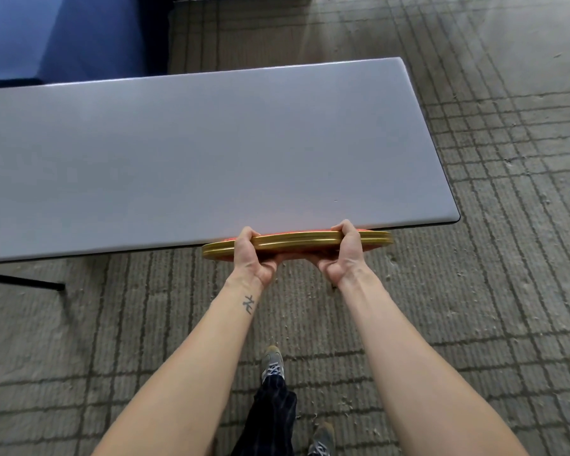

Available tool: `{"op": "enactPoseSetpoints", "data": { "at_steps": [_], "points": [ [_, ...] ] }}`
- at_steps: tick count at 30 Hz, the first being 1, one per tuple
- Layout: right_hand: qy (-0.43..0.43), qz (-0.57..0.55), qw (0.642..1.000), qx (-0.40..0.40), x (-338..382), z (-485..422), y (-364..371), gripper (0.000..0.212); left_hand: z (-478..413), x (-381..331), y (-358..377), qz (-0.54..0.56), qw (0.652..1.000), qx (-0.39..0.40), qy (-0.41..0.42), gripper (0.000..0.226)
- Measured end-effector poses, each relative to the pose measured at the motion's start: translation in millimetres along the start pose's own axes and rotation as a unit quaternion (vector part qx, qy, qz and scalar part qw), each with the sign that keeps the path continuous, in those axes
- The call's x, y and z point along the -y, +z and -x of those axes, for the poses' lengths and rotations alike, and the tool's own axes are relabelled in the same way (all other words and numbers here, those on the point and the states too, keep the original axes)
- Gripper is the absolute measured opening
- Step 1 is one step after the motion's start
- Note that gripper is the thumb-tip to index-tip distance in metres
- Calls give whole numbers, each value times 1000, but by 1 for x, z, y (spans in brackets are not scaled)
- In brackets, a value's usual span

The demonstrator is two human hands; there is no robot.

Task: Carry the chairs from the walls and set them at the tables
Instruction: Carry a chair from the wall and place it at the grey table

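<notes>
- Hands: the left hand (255, 258) and the right hand (343, 255) both grip the gold top rail of the chair (297, 241), fingers curled round it.
- Chair back sits at centre frame, at the near edge of the grey table (178, 153).
- Patterned carpet (474, 291) lies beneath.

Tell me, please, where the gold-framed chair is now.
In the head view, the chair is centre frame at the near edge of the grey table, its top rail gripped by the left hand and right hand.
</notes>
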State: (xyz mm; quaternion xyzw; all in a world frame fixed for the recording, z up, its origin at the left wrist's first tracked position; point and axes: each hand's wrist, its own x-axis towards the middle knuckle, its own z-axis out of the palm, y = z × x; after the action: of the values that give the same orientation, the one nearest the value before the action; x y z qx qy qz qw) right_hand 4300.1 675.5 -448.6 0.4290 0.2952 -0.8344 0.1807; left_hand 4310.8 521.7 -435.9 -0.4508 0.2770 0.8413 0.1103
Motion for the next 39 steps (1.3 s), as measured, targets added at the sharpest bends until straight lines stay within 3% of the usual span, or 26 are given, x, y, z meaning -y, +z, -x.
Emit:
{"op": "enactPoseSetpoints", "data": {
  "at_steps": [12, 17, 20, 24, 28, 31, 39],
  "points": [
    [-31, 29, 999, -34, -6, 23, -7, 60, 24, -1, 1, 21, 999, -5, -25, 19],
    [-87, 191, 976, -62, 2, 67, -20, 27, 46, 9, 6, -21, 999, 3, -45, 33],
    [-104, 247, 962, -42, 2, 99, -24, 22, 74, 26, 10, -83, 995, 26, -51, 29],
    [-131, 167, 977, 0, 12, 137, -32, 20, 113, 49, 21, -164, 985, 54, -15, 29],
    [-175, 55, 983, 28, 46, 160, -63, 18, 135, 81, 59, -179, 977, 117, -19, 25],
    [-180, -1, 983, 38, 89, 176, -102, 19, 151, 119, 100, -179, 966, 184, -15, 19],
    [-241, -71, 966, 55, 229, 215, -220, 20, 181, 254, 202, -219, 939, 263, -44, 28]
  ]
}}
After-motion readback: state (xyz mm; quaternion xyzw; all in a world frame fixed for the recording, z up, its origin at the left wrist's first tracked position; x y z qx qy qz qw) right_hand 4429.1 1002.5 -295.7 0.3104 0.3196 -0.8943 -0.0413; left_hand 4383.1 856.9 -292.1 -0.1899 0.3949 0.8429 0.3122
